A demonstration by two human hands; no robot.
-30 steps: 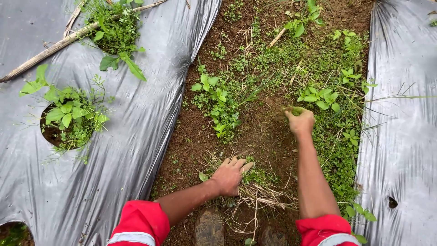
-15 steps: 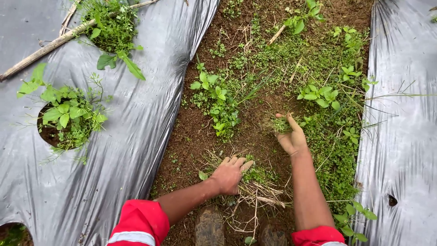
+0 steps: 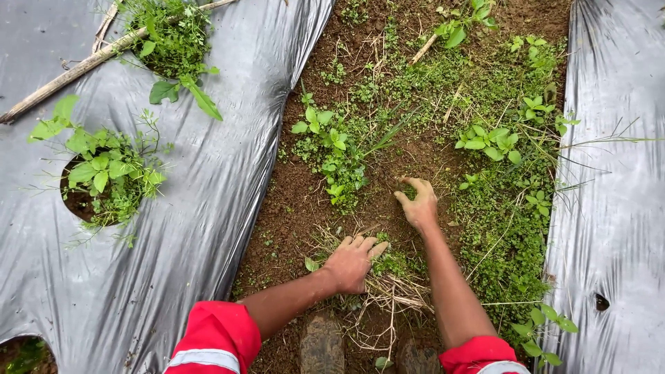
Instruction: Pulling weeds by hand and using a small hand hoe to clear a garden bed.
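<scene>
The right hand (image 3: 418,203) is curling its fingers loosely into the soil at a small tuft of green weeds (image 3: 409,192), thumb at 9 o'clock, fingertips at 12; the grip is half closed around the tuft, though I cannot tell if it is pinching firmly. The left hand (image 3: 352,262) is lying flat and spread, palm down, pressing on one bundle of dry straw (image 3: 391,294) just at 5 o'clock of it, holding nothing.

Counting outward: two hands, two red sleeves (image 3: 216,341), two muddy boots (image 3: 322,346) at 6 o'clock, one strip of bare soil (image 3: 298,201) between two grey plastic mulch sheets (image 3: 208,201), two planting holes with leafy plants (image 3: 104,173) at 9 o'clock, and one pale stick (image 3: 62,77) at 10 o'clock.

Compared with half a second ago, the right hand has pulled back toward the body and dropped lower onto the ground; a second ago it was a raised fist farther out at 1 o'clock. The left hand has stayed put.

Both forearms are reaching forward, the left one angling in toward 1 o'clock, the right one toward 11 o'clock.
</scene>
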